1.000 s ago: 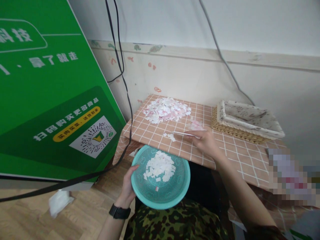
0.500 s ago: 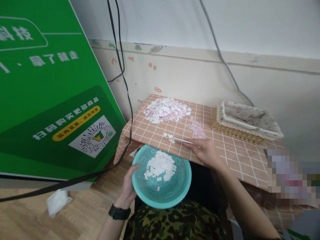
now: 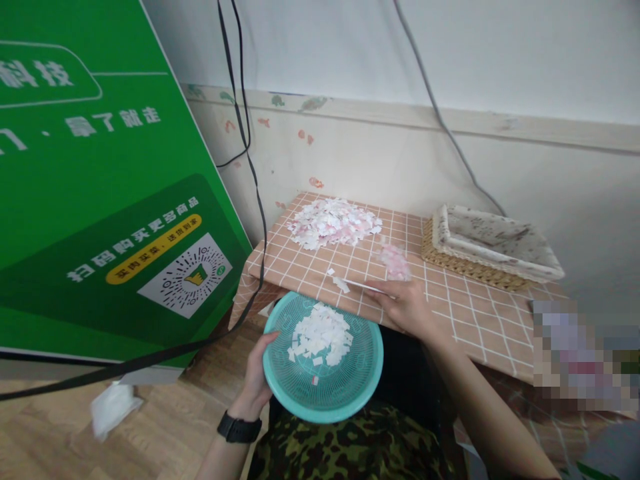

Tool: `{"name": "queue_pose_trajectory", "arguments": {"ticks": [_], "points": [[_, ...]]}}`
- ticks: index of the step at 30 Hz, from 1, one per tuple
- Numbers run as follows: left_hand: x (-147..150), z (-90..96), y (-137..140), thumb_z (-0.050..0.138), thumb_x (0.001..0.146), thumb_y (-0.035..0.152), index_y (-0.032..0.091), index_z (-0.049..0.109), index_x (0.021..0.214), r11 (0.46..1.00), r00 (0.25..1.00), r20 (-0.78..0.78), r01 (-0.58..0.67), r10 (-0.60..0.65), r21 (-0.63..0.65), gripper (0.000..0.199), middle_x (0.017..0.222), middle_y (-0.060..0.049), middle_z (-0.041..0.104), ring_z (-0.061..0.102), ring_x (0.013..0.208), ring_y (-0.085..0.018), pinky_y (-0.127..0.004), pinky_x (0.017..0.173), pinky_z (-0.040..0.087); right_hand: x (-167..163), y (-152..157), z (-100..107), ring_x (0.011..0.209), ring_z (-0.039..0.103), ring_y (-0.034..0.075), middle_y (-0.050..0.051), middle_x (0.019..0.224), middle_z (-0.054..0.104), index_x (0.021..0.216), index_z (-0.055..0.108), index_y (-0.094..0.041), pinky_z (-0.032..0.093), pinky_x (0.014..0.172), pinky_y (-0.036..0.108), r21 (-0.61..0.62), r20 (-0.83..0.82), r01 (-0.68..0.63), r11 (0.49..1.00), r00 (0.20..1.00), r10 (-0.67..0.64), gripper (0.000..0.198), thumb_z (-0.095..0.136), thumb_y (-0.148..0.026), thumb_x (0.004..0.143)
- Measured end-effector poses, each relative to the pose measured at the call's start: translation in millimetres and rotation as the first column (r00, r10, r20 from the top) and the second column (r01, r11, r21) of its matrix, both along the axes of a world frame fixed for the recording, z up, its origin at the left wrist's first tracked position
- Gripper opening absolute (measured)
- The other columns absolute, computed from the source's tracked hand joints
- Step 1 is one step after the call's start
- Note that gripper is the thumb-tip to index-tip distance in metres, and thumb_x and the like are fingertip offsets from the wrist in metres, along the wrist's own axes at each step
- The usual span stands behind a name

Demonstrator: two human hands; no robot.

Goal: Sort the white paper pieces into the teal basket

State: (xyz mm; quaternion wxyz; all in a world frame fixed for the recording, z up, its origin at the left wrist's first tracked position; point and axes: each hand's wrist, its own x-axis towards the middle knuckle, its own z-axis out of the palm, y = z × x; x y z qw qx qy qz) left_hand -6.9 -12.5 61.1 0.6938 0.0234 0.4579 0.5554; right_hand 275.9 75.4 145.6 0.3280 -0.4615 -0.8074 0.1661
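My left hand [image 3: 257, 373] grips the left rim of a turquoise plastic colander [image 3: 327, 415], fingers mostly hidden underneath. White paper scraps [image 3: 324, 333] lie in the colander, which sits over my lap under the table's front edge. In my right hand [image 3: 404, 305] is a thin white stick [image 3: 367, 287], pinched and pointing left over the tabletop. Its tip meets a few small scraps [image 3: 341, 285] near the edge. A large heap of white and pinkish scraps [image 3: 334, 223] lies farther back. Pink scraps [image 3: 396, 261] are spread just beyond my right hand.
A wicker basket [image 3: 475, 270] with a patterned liner stands at the table's right. The table has a brown checked cloth [image 3: 450, 313]. Black cables [image 3: 257, 200] hang at the left before a green sign panel [image 3: 100, 200]. White plastic [image 3: 114, 407] lies on the floor.
The scraps at the stick's tip have bunched together and shifted slightly toward the table's front edge. My right hand and the stick have moved a little left. My left hand keeps its grip.
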Motion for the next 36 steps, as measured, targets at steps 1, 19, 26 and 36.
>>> {"name": "queue_pose_trajectory", "arguments": {"ticks": [1, 19, 26, 36], "points": [[-0.3, 0.9, 0.1, 0.064, 0.070, 0.023, 0.010, 0.069, 0.081, 1.000, 1.000, -0.001, 0.001, -0.001, 0.002, 0.018, 0.076, -0.009, 0.073, 0.067, 0.067, -0.024, -0.036, 0.067, 0.052, 0.4, -1.2, 0.2, 0.076, 0.067, 0.018, 0.000, 0.093, 0.071, 0.102, 0.068, -0.028, 0.051, 0.065, 0.027, -0.008, -0.005, -0.012, 1.000, 1.000, 0.012, 0.024, 0.051, -0.026, 0.085], [-3.5, 6.4, 1.2, 0.066, 0.068, 0.019, 0.010, 0.067, 0.072, 0.999, 1.000, -0.017, -0.019, 0.019, 0.030, 0.010, 0.064, -0.006, 0.070, 0.063, 0.057, -0.018, -0.030, 0.060, 0.051, -10.8, 0.1, 2.2, 0.074, 0.067, 0.016, 0.002, 0.091, 0.071, 0.100, 0.068, -0.023, 0.050, 0.066, 0.026, 0.099, -0.045, 0.035, 0.995, 0.999, -0.030, 0.021, 0.053, -0.025, 0.085], [-9.9, 2.4, 1.4, 0.065, 0.069, 0.021, 0.010, 0.068, 0.077, 0.999, 0.999, -0.033, -0.016, 0.018, 0.039, 0.013, 0.068, -0.006, 0.071, 0.064, 0.060, -0.019, -0.031, 0.062, 0.051, -16.3, 23.4, -7.9, 0.076, 0.066, 0.017, 0.002, 0.091, 0.071, 0.104, 0.067, -0.025, 0.050, 0.069, 0.027, 0.090, 0.065, 0.004, 0.996, 0.998, -0.010, 0.026, 0.051, -0.019, 0.084], [-9.5, 4.8, 1.3, 0.066, 0.068, 0.020, 0.010, 0.069, 0.075, 0.999, 0.999, -0.015, -0.043, 0.043, 0.029, 0.013, 0.069, -0.007, 0.072, 0.066, 0.061, -0.020, -0.032, 0.064, 0.052, -17.8, -10.2, -3.4, 0.087, 0.065, 0.017, 0.002, 0.104, 0.068, 0.111, 0.063, -0.028, 0.051, 0.075, 0.028, 0.028, -0.007, -0.212, 0.977, 0.977, 0.212, 0.031, 0.051, -0.018, 0.085]]}}
